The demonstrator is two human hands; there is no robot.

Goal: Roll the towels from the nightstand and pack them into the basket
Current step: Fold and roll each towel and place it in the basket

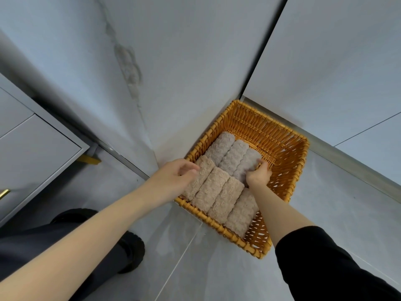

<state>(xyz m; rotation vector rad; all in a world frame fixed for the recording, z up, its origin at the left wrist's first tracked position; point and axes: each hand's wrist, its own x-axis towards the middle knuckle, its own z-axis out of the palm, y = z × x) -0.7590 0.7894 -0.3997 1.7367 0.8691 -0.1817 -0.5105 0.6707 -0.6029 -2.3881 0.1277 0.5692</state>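
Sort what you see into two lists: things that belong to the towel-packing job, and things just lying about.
Job: wicker basket, beige rolled towels, grey rolled towels, left hand touching a beige one, right hand gripping a grey one.
Just about: black shoe, tiled floor, wall.

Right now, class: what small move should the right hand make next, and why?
Probably let go and draw back: the right hand grips the third grey roll, which seems to lie already in the basket, snug beside two other grey rolls.
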